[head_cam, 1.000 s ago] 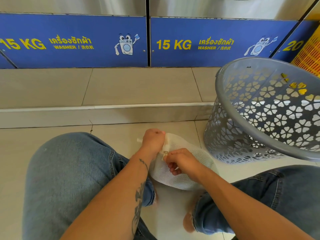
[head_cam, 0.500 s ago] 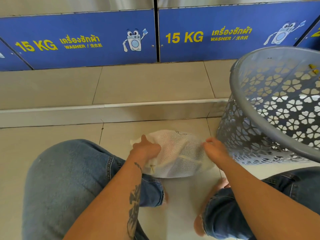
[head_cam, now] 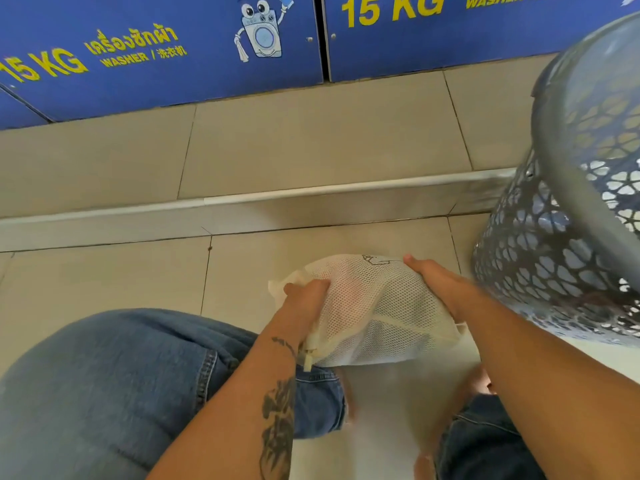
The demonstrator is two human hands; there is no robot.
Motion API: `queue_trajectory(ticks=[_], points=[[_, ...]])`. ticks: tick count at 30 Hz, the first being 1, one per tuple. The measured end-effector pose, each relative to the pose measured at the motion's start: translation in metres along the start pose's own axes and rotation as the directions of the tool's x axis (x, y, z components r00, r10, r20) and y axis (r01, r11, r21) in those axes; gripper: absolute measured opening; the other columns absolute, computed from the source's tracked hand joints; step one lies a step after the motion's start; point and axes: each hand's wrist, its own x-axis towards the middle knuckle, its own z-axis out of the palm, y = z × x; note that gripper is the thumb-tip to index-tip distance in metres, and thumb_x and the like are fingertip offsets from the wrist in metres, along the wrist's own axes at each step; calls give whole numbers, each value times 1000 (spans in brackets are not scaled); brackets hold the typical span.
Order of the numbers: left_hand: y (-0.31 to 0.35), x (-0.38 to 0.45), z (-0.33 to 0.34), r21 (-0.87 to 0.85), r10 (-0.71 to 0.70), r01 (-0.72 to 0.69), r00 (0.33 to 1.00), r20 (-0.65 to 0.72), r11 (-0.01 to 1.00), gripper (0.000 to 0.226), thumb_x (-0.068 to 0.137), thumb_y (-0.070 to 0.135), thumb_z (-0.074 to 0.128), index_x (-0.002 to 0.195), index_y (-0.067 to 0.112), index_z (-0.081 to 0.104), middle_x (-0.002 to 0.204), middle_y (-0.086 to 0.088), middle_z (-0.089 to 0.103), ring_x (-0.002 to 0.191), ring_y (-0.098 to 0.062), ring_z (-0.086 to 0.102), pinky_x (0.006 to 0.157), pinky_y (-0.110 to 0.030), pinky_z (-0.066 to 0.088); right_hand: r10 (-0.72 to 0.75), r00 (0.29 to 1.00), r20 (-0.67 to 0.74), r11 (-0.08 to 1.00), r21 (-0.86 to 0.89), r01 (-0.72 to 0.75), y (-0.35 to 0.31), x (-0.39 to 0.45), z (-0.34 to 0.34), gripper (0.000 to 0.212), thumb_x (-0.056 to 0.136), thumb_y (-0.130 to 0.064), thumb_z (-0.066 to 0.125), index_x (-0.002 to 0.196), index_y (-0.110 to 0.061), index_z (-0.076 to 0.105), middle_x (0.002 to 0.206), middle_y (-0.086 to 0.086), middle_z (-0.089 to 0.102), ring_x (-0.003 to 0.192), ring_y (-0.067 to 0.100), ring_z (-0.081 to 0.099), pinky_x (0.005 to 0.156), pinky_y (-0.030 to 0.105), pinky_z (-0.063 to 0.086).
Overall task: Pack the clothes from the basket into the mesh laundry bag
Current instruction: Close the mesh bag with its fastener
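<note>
Nearest us, our knees in blue jeans (head_cam: 104, 386) frame the work; we are low over the tiled floor (head_cam: 104, 282).

Between the knees, the mesh laundry bag (head_cam: 377, 313) is held just above the floor tile, stuffed and rounded. Left hand (head_cam: 304, 303) is clenched on the bag's left end, bunching the mesh near the cream trim and a small plastic toggle that hangs below the wrist. Right hand (head_cam: 440, 285) lies flatter, fingers spread along the bag's right side, pressing and cupping it.

Handling, as we judge it: light, soft, no rigid part. The mesh gives under the fingers and the load inside will shift, so a one-sided pinch would let it sag. Mesh is grippy, not slippery; nothing fragile. Best holds are the gathered neck by the toggle and a supporting palm under or against the bulk. The opening looks closed, though blur keeps us from being sure.

Further right, the grey basket (head_cam: 554, 258) with flower cut-outs stands on the floor, near the bag but apart. No clothes show in the part we see.

Beyond, a raised tiled step (head_cam: 311, 140), then the blue washer panels (head_cam: 173, 46).
</note>
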Motion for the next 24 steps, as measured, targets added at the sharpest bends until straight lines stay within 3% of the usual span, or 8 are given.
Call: queue_trajectory(ticks=[3, 5, 8, 13, 16, 19, 21, 24], points=[[-1, -2, 1, 18, 101, -104, 989, 108, 994, 91, 85, 32, 58, 156, 18, 4, 152, -5, 35, 125, -28, 46, 100, -35, 37, -11, 994, 107, 996, 91, 1, 13, -6, 3, 55, 93, -56, 53, 123, -12, 66, 100, 13, 75, 88, 31, 70, 84, 40, 53], [1, -14, 0, -12, 172, -172, 976, 131, 985, 91, 81, 23, 60, 156, 20, 9, 148, -5, 42, 116, -25, 52, 97, -37, 44, -89, 995, 50, 993, 88, 84, 20, -16, 6, 51, 93, -46, 59, 135, -18, 57, 115, 11, 72, 99, 32, 68, 89, 44, 54], [8, -41, -3, -72, 259, -252, 959, 112, 965, 99, 71, 15, 60, 155, 26, 8, 150, -6, 38, 118, -30, 51, 101, -47, 45, -288, 943, -167, 955, 29, 296, 18, -49, 13, 70, 90, -27, 68, 152, -31, 35, 147, 3, 49, 127, 31, 52, 102, 45, 45], [30, -108, -36, -93, 531, -525, 846, 46, 846, 97, 79, 17, 66, 154, 38, 9, 153, 0, 33, 123, -25, 44, 101, -39, 39, -583, 740, -335, 794, -41, 607, -13, -128, 14, 77, 88, -11, 68, 153, -36, 33, 154, -1, 41, 138, 25, 42, 111, 38, 37], [48, -148, -70, -102, 691, -687, 723, -5, 719, 101, 76, 21, 71, 152, 45, 10, 154, 3, 33, 129, -25, 44, 104, -39, 40, -729, 582, -361, 647, -85, 758, -46, -177, 16, 77, 88, -2, 66, 153, -29, 35, 142, -5, 48, 120, 15, 47, 97, 27, 38], [72, -181, -107, -79, 779, -781, 624, -58, 619, 100, 77, 18, 73, 152, 45, 13, 154, 5, 35, 131, -23, 44, 103, -34, 36, -836, 423, -350, 507, -196, 839, -88, -212, 15, 78, 88, -3, 67, 154, -27, 34, 144, -2, 48, 112, 10, 47, 90, 23, 36], [97, -193, -126, -19, 824, -825, 565, -40, 564, 91, 85, 16, 69, 155, 37, 13, 153, 5, 33, 128, -21, 42, 96, -34, 36, -863, 370, -343, 461, -239, 855, -115, -225, 13, 79, 90, -6, 66, 155, -30, 30, 143, -5, 45, 110, 8, 45, 87, 20, 38], [139, -190, -139, 102, 860, -855, 511, -14, 509, 85, 86, 19, 69, 155, 32, 20, 154, 4, 33, 127, -20, 41, 100, -38, 37, -880, 314, -357, 421, -279, 863, -147, -221, 12, 79, 93, -4, 62, 157, -32, 25, 129, -8, 44, 95, 9, 49, 64, 6, 44]])
